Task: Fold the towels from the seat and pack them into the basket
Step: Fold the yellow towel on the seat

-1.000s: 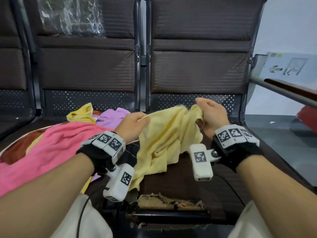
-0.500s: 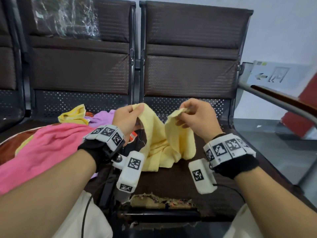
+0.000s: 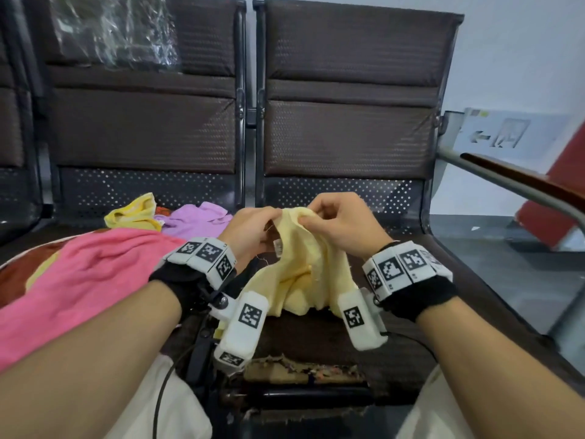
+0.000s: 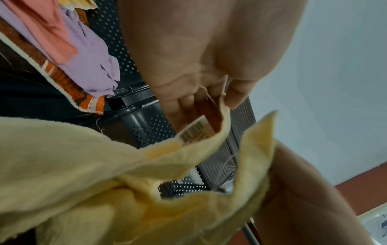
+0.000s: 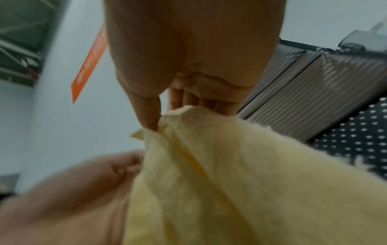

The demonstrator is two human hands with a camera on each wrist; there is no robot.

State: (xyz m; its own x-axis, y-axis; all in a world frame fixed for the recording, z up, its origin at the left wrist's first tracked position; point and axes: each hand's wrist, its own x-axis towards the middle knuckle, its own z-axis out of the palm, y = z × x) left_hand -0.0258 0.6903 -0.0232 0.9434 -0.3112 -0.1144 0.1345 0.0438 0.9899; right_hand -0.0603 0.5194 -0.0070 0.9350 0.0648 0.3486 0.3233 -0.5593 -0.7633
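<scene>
**Two hands meeting on one edge of the pale yellow towel**

Both hands are holding the pale yellow towel (image 3: 308,270) above the right seat (image 3: 316,337), directly in front of the person. The left hand (image 3: 250,231) is pinching the top edge, close to a small barcode label (image 4: 195,129) that is sewn there. The right hand (image 3: 340,224) is pinching the same edge just beside it, thumb against fingers. The two hands are almost touching, so neither one is nearer to the cloth than the other.

From this gathered top, the towel is hanging straight down between the wrists, and its lower part is lying crumpled on the seat. Its long axis is therefore running vertically now, from the fingers to the seat, and not from side to side.

I am judging that the coming move depends on this: the hands probably need to separate along the edge, left and right, to spread the cloth flat.

More towels are waiting on the left seat: a pink towel (image 3: 82,280), a purple towel (image 3: 198,218) and a brighter yellow towel (image 3: 134,210). No basket is visible in these views.
</scene>
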